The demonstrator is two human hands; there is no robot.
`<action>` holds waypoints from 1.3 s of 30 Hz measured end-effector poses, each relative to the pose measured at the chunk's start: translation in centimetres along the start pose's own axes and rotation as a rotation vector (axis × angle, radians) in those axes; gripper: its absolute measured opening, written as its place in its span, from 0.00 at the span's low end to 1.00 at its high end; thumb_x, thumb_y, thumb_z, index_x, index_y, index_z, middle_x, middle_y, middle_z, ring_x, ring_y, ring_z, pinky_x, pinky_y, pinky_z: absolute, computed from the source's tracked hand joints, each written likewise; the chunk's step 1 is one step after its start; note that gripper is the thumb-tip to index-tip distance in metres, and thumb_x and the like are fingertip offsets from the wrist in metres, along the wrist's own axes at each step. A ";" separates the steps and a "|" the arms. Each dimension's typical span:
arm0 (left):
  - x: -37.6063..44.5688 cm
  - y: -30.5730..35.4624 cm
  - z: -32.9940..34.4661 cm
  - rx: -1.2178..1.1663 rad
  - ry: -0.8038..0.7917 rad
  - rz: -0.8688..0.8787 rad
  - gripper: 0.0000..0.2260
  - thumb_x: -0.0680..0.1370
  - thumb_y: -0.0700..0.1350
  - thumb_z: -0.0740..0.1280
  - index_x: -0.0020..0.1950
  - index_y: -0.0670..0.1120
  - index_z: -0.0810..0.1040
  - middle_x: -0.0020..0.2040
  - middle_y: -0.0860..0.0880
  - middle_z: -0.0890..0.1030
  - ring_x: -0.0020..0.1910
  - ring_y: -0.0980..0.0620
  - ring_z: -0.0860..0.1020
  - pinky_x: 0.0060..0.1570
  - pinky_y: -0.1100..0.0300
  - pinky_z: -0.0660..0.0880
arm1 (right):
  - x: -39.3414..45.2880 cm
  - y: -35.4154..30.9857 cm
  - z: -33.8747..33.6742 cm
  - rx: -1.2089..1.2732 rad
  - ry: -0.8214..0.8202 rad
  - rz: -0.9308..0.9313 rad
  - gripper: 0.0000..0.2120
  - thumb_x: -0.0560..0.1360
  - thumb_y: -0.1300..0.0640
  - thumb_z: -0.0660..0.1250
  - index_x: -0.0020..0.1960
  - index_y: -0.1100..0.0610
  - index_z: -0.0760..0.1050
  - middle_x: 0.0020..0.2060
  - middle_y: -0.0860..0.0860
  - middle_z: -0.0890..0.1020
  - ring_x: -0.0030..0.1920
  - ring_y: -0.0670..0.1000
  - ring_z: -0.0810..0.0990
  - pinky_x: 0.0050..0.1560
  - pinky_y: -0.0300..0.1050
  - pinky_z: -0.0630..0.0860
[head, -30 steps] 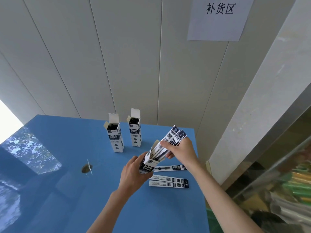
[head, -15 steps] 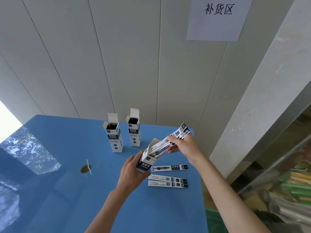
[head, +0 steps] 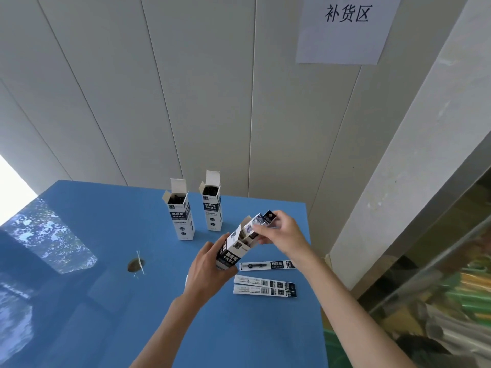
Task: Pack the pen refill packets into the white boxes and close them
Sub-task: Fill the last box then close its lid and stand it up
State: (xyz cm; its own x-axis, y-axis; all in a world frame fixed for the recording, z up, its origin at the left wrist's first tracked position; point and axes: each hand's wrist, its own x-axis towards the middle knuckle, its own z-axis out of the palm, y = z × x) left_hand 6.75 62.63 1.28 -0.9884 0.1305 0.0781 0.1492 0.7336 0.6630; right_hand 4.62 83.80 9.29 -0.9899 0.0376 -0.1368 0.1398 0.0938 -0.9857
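Blue table [head: 106,301], wht/navy boxes [head: 183,221]

Two open boxes stand upright side by side at the far part of the bench [head: 106,314], the left open box [head: 182,217] a little nearer than the right open box [head: 212,205], both close to the wall [head: 186,88] behind. Nearer and to their right, the left hand [head: 206,272] holds a tilted box [head: 233,249] above the bench, and the right hand [head: 281,235] holds packets [head: 261,223] that sit partly in its open top. Below these hands three loose packets [head: 265,281] lie flat near the right edge, one farther, two nearer and touching. A paper sign [head: 345,27] hangs on the wall, high and to the right.
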 end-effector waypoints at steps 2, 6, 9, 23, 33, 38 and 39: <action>0.0 0.0 -0.1 0.012 0.000 -0.010 0.37 0.70 0.51 0.72 0.76 0.66 0.62 0.49 0.58 0.72 0.46 0.54 0.75 0.39 0.57 0.77 | 0.0 0.1 -0.5 0.024 0.085 -0.047 0.09 0.74 0.62 0.75 0.49 0.65 0.79 0.42 0.60 0.85 0.37 0.54 0.84 0.44 0.48 0.84; 0.2 0.5 0.2 0.020 -0.007 0.002 0.37 0.70 0.50 0.72 0.76 0.65 0.62 0.50 0.57 0.72 0.45 0.54 0.75 0.37 0.60 0.74 | -0.4 0.9 0.1 -0.195 -0.095 -0.038 0.06 0.75 0.58 0.75 0.50 0.59 0.84 0.40 0.56 0.86 0.36 0.46 0.81 0.43 0.42 0.80; 0.2 0.6 0.4 0.030 -0.008 0.003 0.37 0.70 0.51 0.72 0.77 0.64 0.62 0.50 0.57 0.72 0.45 0.55 0.75 0.35 0.62 0.71 | -0.4 1.3 0.8 -0.251 -0.141 -0.036 0.07 0.74 0.56 0.75 0.52 0.53 0.83 0.40 0.50 0.85 0.39 0.46 0.81 0.41 0.40 0.78; 0.3 -0.7 0.4 0.077 -0.020 -0.030 0.38 0.69 0.51 0.73 0.77 0.65 0.61 0.50 0.57 0.72 0.46 0.52 0.75 0.36 0.60 0.72 | -0.5 2.5 0.8 -0.330 -0.074 -0.134 0.08 0.77 0.64 0.68 0.51 0.54 0.84 0.44 0.47 0.85 0.44 0.47 0.83 0.41 0.42 0.82; 0.0 -1.1 0.5 0.074 -0.027 -0.046 0.38 0.69 0.52 0.72 0.76 0.66 0.61 0.49 0.57 0.72 0.46 0.51 0.76 0.39 0.55 0.77 | -0.5 4.0 1.5 -0.412 -0.057 -0.224 0.12 0.77 0.64 0.67 0.50 0.51 0.86 0.41 0.38 0.85 0.44 0.41 0.82 0.45 0.34 0.77; -0.2 -2.5 0.0 0.065 -0.004 -0.080 0.37 0.70 0.52 0.72 0.76 0.65 0.61 0.50 0.55 0.73 0.47 0.50 0.76 0.40 0.56 0.75 | -0.1 7.7 -0.1 -0.685 -0.121 -0.123 0.05 0.75 0.59 0.73 0.50 0.54 0.84 0.44 0.46 0.85 0.45 0.46 0.82 0.49 0.39 0.76; -0.3 -2.8 -0.1 0.059 -0.003 -0.086 0.37 0.70 0.52 0.72 0.76 0.66 0.61 0.50 0.55 0.73 0.47 0.50 0.76 0.41 0.55 0.76 | -0.2 8.7 -0.3 -0.781 -0.181 -0.094 0.07 0.73 0.56 0.75 0.51 0.53 0.84 0.46 0.47 0.84 0.46 0.46 0.81 0.51 0.41 0.76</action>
State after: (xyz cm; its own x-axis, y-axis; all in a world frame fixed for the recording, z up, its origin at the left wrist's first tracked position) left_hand 6.67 60.47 -0.51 -0.9976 0.0667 0.0205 0.0650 0.7802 0.6222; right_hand 6.05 84.91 0.80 -0.9775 -0.1610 -0.1363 -0.0343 0.7590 -0.6502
